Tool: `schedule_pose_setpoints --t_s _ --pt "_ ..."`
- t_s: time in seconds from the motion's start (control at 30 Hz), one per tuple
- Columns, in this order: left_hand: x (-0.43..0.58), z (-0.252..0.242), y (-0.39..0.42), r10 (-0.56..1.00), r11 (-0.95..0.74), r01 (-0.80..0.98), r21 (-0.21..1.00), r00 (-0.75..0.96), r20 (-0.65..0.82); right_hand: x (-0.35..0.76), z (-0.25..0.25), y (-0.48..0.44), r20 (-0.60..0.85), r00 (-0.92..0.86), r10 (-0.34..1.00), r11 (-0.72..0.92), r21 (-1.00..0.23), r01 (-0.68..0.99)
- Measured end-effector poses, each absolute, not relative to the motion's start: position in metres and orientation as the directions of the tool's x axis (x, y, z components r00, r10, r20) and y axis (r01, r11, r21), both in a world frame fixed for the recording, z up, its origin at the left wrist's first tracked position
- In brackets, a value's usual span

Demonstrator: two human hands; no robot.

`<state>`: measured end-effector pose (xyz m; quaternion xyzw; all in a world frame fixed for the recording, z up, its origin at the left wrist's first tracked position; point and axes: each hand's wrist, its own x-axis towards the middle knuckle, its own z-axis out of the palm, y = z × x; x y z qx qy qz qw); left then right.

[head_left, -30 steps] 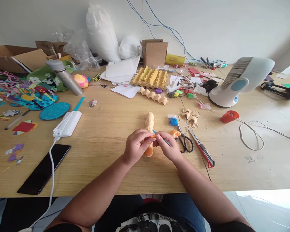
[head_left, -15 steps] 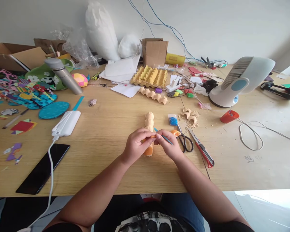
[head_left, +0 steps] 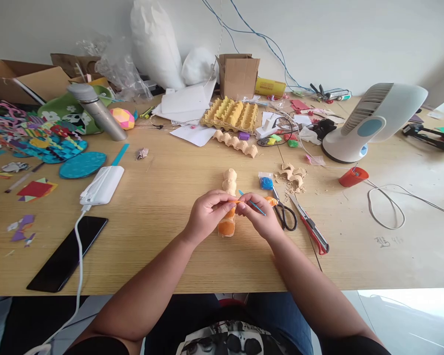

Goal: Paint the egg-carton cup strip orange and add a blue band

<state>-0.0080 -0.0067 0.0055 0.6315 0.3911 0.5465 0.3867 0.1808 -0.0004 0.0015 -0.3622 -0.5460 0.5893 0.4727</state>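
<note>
My left hand (head_left: 209, 213) pinches a small orange piece of what looks like soft clay (head_left: 236, 201) between thumb and fingers. My right hand (head_left: 258, 217) meets it at the other end of the piece, fingertips closed. A thin blue stick-like tool (head_left: 258, 207) lies across my right hand's fingers. Below the hands, an egg-carton strip (head_left: 230, 178) lies lengthwise on the table; its near end is covered in orange (head_left: 226, 228), and its middle is partly hidden. An orange clay packet (head_left: 271, 200) shows just past my right hand.
Right of my hands lie black-handled scissors (head_left: 289, 217), a red box cutter (head_left: 314, 235), a blue clay packet (head_left: 266, 183) and carton scraps (head_left: 293, 173). A phone (head_left: 68, 254) and white power bank (head_left: 102, 185) are at left. A fan (head_left: 370, 125) and egg tray (head_left: 229, 116) stand farther back.
My fingers have shifted slightly around the orange piece, and the blue tool has tilted a little in my right hand. More of the strip's orange near end shows. The camera view has shifted slightly.
</note>
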Motion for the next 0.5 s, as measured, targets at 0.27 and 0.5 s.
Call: schedule_pose_setpoints --t_s 0.27,0.5 --pt "-0.026 -0.004 0.014 0.984 -0.119 0.237 0.964 -0.098 0.146 0.183 -0.014 0.012 0.289 -0.11 0.951 0.309 -0.901 0.305" --pt "-0.03 -0.024 0.028 0.997 0.062 0.52 0.852 -0.067 -0.031 0.182 -0.029 0.023 0.324 -0.229 0.918 0.396 -0.724 0.565"
